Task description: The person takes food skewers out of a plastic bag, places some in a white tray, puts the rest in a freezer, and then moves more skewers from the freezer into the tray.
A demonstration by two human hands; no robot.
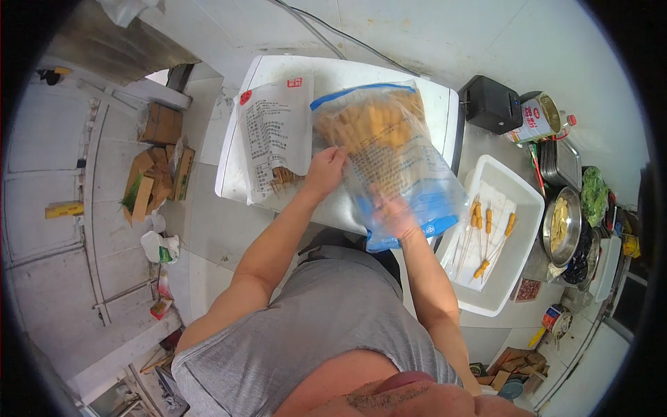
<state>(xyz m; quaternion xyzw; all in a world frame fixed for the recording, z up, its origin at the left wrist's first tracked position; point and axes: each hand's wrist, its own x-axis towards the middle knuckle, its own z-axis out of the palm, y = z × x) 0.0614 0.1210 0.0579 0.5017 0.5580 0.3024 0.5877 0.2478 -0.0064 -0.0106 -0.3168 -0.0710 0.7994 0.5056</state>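
A clear plastic bag [359, 172] with blue ends lies slanted across a white rounded-corner top [440, 104]. Through its film I see a thick bundle of yellow-brown food skewers [378, 125]. My left hand [327, 169] pinches the bag's left edge. My right hand [392, 215], blurred, shows through the plastic at the near blue end, around the skewers' stick ends. Whether its fingers close on the sticks is unclear. Left of the bag rests a whitish printed pouch [276, 125], with thin sticks [284, 177] showing through its lower window.
To the right, a white plastic tub [513, 271] holds several loose skewers [488, 221]. Beyond it are a metal bowl [575, 229] of pale yellow slices, stacked metal trays [565, 161], an open tin [534, 120] and a black box [490, 104]. Cardboard boxes [138, 198] lie at left.
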